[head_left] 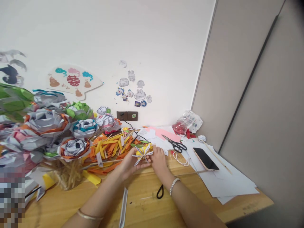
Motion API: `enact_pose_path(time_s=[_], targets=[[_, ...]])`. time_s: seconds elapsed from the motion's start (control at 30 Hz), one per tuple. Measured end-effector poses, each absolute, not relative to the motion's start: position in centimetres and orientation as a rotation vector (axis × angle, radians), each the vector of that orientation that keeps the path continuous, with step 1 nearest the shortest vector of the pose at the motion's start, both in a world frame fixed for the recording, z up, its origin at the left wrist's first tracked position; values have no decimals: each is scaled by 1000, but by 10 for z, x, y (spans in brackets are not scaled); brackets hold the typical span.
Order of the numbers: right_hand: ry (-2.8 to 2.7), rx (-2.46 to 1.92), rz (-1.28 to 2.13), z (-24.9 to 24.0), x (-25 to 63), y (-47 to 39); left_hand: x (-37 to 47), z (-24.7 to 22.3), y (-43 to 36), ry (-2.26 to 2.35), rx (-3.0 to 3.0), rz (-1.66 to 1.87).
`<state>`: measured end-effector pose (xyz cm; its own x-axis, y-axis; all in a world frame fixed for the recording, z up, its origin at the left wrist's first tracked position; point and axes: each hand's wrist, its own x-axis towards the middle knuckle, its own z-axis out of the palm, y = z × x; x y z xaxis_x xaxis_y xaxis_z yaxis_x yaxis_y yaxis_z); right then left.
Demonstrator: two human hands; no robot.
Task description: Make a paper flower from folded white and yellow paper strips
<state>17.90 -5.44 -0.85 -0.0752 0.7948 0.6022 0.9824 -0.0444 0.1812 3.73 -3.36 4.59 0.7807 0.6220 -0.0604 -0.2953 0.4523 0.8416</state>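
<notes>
A small folded-paper flower [142, 154], white strips spread over a yellow centre, is held up above the table's front half. My left hand [130, 165] cups it from the left and below, fingers curled under it. My right hand [159, 160] has its fingers bent and pressed at the flower's right side; the fingertips are partly hidden. Below my right wrist a black loop handle [160, 192] pokes out, the rest of it covered. A folded white paper strip [123, 207] lies on the table between my forearms.
Large paper flowers [46, 122] crowd the left. Orange and yellow folded strips [111, 147] are heaped behind my left hand. At the right lie black-handled scissors [177, 145], a bead string [181, 160], a phone [205, 159], white sheets [222, 183] and a thin stick [218, 158].
</notes>
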Motion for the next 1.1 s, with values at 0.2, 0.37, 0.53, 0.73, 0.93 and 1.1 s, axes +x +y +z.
enact_pose_path(time_s=[0.2, 0.37, 0.53, 0.73, 0.93, 1.1], targets=[[-1916, -1888, -878, -9, 179, -54, 38, 44, -32, 454, 958, 671], [-1897, -1822, -906, -9, 179, -55, 34, 46, -31, 426, 955, 686], [-1899, -1849, -786, -6, 179, -55, 43, 44, -41, 431, 1037, 601], [-1934, -1833, -888, -5, 178, -57, 41, 40, -31, 531, 976, 757], [-1873, -1903, -834, -7, 179, -54, 42, 40, -38, 470, 1034, 663], [-1908, -1871, -842, -12, 180, -51, 44, 37, -40, 482, 1024, 725]])
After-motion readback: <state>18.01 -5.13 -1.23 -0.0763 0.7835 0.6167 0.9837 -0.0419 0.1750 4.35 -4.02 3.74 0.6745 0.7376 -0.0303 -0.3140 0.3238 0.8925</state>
